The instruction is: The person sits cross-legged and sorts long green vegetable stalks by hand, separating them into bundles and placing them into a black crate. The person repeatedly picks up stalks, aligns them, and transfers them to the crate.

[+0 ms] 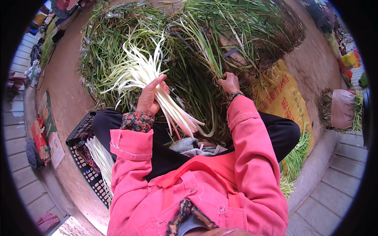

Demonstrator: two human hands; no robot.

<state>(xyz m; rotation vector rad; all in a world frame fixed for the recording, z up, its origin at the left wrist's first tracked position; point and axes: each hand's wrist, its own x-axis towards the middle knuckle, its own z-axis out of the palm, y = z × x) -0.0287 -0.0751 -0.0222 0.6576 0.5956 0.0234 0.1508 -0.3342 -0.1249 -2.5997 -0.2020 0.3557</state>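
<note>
A bundle of pale, peeled stalks (165, 97), with white-green leaves fanning away from me, is held in my left hand (153, 96). My right hand (230, 83) grips the lower end of a few long green-leaved stalks (206, 53). These look like garlic greens or a similar plant; the exact kind is unclear. Beyond my right hand lies a heap of unpeeled green stalks (242, 23) with brown roots at its right side. Under and beyond my left hand spreads a pile of stripped leaves and husks (103, 56).
Beside my left knee stands a black plastic crate (88, 174) with white stalks (102, 159) in it. A yellow printed sack (283, 91) lies at the right, with green trimmings (298, 156) near it. Farther right is a tied bundle (342, 109) by the kerb.
</note>
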